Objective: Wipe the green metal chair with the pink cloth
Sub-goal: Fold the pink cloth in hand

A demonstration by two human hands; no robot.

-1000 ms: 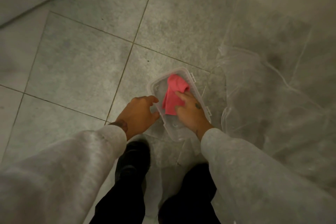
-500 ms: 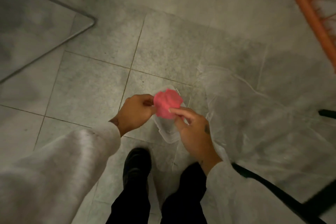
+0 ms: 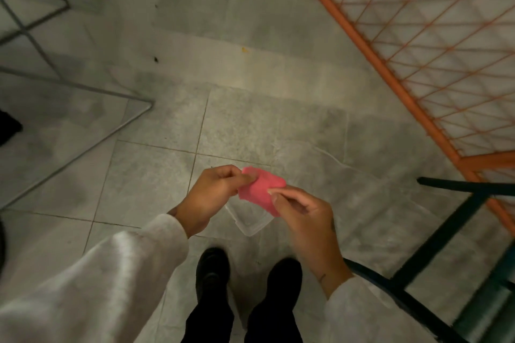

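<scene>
The pink cloth point(image 3: 260, 189) hangs bunched between both hands, above the floor. My left hand point(image 3: 214, 195) pinches its upper left edge. My right hand point(image 3: 303, 217) pinches its right side between thumb and fingers. Dark green metal chair point(image 3: 434, 242) legs and frame show at the lower right, close to my right forearm. Only part of the chair is in view.
A clear plastic container point(image 3: 250, 224) lies on the tiled floor under my hands, beside a clear plastic sheet point(image 3: 362, 203). An orange wire-mesh frame point(image 3: 390, 72) crosses the upper right. A thin grey metal frame point(image 3: 83, 120) stands at the left. My black shoes point(image 3: 211, 273) are below.
Both hands lifted the pink cloth out of the container and up from the floor. The view tilted up, bringing the orange frame and green chair legs into sight.
</scene>
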